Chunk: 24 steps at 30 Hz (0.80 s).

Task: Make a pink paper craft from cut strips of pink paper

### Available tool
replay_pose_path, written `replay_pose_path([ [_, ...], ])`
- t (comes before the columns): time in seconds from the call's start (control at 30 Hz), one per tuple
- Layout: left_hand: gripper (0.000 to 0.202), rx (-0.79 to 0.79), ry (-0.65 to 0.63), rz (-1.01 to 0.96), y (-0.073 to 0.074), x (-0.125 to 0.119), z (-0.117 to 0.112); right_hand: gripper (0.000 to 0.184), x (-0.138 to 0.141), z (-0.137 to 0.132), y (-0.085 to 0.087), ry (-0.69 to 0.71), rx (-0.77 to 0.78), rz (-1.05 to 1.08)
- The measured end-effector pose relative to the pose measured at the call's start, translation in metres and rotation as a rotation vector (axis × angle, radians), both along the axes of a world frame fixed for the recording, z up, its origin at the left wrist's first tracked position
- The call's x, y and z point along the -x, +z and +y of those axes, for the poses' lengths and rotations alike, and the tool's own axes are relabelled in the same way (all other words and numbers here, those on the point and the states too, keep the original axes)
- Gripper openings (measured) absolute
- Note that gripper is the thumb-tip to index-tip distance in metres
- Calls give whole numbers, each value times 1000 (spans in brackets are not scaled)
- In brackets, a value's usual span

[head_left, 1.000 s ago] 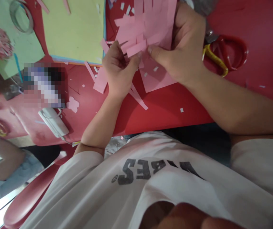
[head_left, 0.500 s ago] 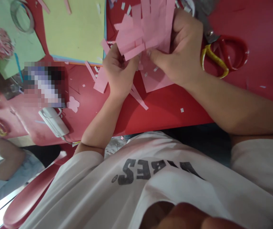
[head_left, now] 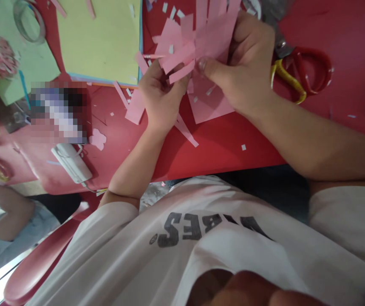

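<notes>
Your left hand [head_left: 160, 100] and your right hand [head_left: 242, 63] are close together, and both are shut on the pink paper [head_left: 209, 100]. The paper is right between them, over the red desk [head_left: 220, 157]. Its top part is cut into long pink strips [head_left: 182, 57], and they stick out past your fingers. Your right thumb [head_left: 203, 64] is pressing on the strips, and the fingers of your left hand curl around them from the other side. Just now the strips have moved a little, and a few more cross over each other by your thumb. So the paper is moving with your hands and is not lying still. Red scissors [head_left: 303, 72] with a yellow bit on the handle lie just beside your right hand. A big yellow-green sheet [head_left: 99, 42] lies near your left hand, and one loose pink piece [head_left: 135, 107] sits by your left wrist. Tiny paper bits [head_left: 242, 147] are spread over the desk. Farther left are a roll of tape [head_left: 29, 21], a small pink paper flower [head_left: 97, 139], and a white box with a cord [head_left: 71, 163]. One patch beside them is too blurred to tell what it is. Down in the corner is another person's arm [head_left: 10, 221].
</notes>
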State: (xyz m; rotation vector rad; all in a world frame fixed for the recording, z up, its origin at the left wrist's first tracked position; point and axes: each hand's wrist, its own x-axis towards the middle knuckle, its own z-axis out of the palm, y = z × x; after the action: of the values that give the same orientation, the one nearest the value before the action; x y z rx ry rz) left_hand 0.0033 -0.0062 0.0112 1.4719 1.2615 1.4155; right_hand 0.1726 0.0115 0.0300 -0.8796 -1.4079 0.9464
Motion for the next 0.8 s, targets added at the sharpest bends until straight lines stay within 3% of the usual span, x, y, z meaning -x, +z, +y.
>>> replay_pose_path([
  [0.43,35,-44,-4,-20,-3,-2,-1,23,4,2,-7,63,-78,143],
  [0.63,30,-80,0,-28,0,-4,-3,23,4,0,-13,20,-32,57],
  [0.8,25,2,33,-25,3,-6,-7,27,2,-1,-13,-13,-67,-21],
])
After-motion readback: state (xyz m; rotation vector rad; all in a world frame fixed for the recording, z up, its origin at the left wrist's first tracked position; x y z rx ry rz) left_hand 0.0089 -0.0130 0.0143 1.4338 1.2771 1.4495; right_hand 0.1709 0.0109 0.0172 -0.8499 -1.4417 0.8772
